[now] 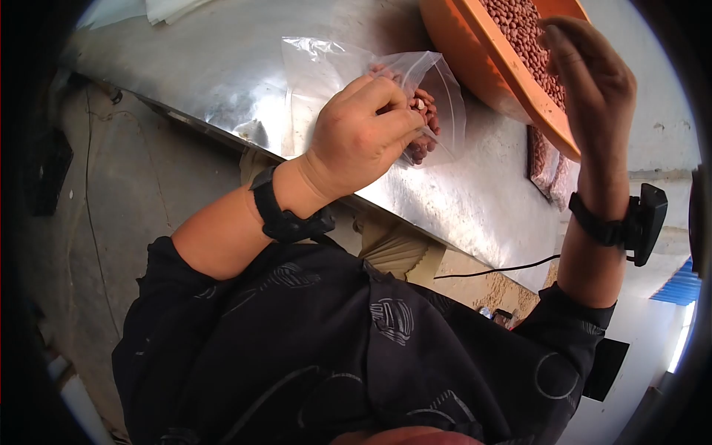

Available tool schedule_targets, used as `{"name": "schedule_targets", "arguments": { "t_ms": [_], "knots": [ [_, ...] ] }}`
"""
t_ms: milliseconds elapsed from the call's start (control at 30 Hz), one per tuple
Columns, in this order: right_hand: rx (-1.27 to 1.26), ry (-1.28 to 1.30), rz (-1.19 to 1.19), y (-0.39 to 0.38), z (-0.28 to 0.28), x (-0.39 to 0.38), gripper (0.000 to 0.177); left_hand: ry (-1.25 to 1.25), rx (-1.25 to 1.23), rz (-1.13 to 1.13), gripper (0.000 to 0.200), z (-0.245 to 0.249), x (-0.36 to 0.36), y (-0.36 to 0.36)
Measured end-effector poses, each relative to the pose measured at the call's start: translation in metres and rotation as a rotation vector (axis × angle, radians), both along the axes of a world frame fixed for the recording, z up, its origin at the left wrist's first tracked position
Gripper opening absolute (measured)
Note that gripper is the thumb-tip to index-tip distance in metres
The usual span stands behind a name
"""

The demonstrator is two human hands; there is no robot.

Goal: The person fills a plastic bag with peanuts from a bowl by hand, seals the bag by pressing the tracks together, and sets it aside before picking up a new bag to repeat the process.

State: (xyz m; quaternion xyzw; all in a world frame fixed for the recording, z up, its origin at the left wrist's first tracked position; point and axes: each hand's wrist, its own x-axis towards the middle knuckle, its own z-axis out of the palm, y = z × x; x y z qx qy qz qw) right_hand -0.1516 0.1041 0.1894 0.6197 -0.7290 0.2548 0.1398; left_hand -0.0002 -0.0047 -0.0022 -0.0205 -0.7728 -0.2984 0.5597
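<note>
A clear plastic bag [302, 85] lies on the metal table with reddish-brown peanuts [424, 148] inside it. My left hand [363, 133] is over the middle of the bag, its fingers closed on the plastic beside the peanuts. At the upper right, an orange basin [478, 55] holds many more peanuts [519, 37]. Above the basin's right side is my right hand [593, 81], raised, with thumb and fingers bent together at the tips. Whatever is between those fingertips is too small to make out.
Filled clear bags [547, 165] lie by the basin's lower end. The metal table's [193, 74] front edge runs diagonally in front of me. A black cable [497, 273] hangs near my right forearm. White plastic [174, 9] is at the top left.
</note>
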Motion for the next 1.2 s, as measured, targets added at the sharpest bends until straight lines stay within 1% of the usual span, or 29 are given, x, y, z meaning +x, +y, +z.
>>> {"name": "schedule_targets", "arguments": {
  "t_ms": [33, 100, 167, 200, 233, 267, 333, 367, 400, 500, 600, 700, 800, 900, 1000, 1100, 1133, 1200],
  "knots": [
    [0.004, 0.054, -0.023, 0.004, 0.015, -0.025, 0.025, -0.004, -0.001, -0.005, 0.018, 0.001, 0.001, 0.000],
    [0.253, -0.097, -0.103, 0.008, 0.034, -0.092, 0.034, -0.008, -0.004, -0.012, 0.018, 0.003, 0.001, 0.000],
    [0.448, -0.206, -0.232, 0.018, 0.020, -0.118, 0.040, -0.005, 0.000, -0.013, 0.018, 0.003, 0.001, 0.000],
    [0.596, -0.231, -0.353, 0.024, 0.017, -0.107, 0.049, -0.004, 0.000, -0.013, 0.018, 0.002, 0.000, 0.001],
    [0.733, -0.271, -0.419, 0.030, 0.016, -0.116, 0.054, -0.004, -0.002, -0.014, 0.018, 0.002, 0.000, 0.001],
    [0.783, -0.274, -0.366, 0.042, 0.001, -0.159, 0.054, -0.005, -0.003, -0.015, 0.018, 0.002, 0.000, 0.000],
    [0.823, -0.418, -0.313, 0.043, -0.013, -0.167, 0.052, -0.009, -0.003, -0.020, 0.018, 0.002, 0.000, 0.001],
    [0.808, -0.555, -0.311, 0.047, -0.019, -0.170, 0.050, -0.010, -0.003, -0.022, 0.017, 0.002, 0.000, 0.000],
    [0.790, -0.689, -0.306, 0.043, -0.020, -0.155, 0.048, -0.009, -0.003, -0.022, 0.017, 0.003, 0.000, 0.000],
    [0.832, -0.723, -0.321, 0.032, -0.015, -0.138, 0.042, -0.007, -0.006, -0.014, 0.017, 0.002, -0.001, 0.001],
    [0.795, -0.838, -0.257, 0.027, -0.015, -0.121, 0.034, 0.002, 0.011, -0.021, 0.017, 0.003, 0.000, 0.000],
    [0.858, -0.707, -0.169, 0.026, -0.017, -0.134, 0.028, -0.008, 0.004, -0.025, 0.017, 0.003, 0.001, -0.001],
    [0.826, -0.652, -0.188, 0.025, -0.017, -0.128, 0.022, -0.017, 0.003, -0.020, 0.017, 0.002, 0.001, -0.001],
    [0.699, -0.335, -0.209, 0.026, -0.023, -0.142, 0.018, 0.000, -0.014, -0.008, 0.017, 0.001, -0.001, -0.002],
    [0.548, -0.133, -0.286, 0.026, -0.016, -0.136, 0.016, -0.007, -0.010, -0.010, 0.017, 0.000, -0.002, -0.004],
    [0.157, -0.293, -0.236, 0.027, -0.014, -0.128, 0.015, -0.015, 0.000, -0.019, 0.016, 0.000, -0.003, -0.006],
    [0.050, -0.319, -0.152, 0.023, -0.012, -0.122, 0.014, -0.024, 0.004, -0.019, 0.016, 0.000, -0.004, -0.008],
    [-0.007, -0.344, -0.027, 0.024, -0.008, -0.095, 0.016, -0.025, -0.007, -0.011, 0.017, 0.000, -0.002, -0.004]
  ]
}}
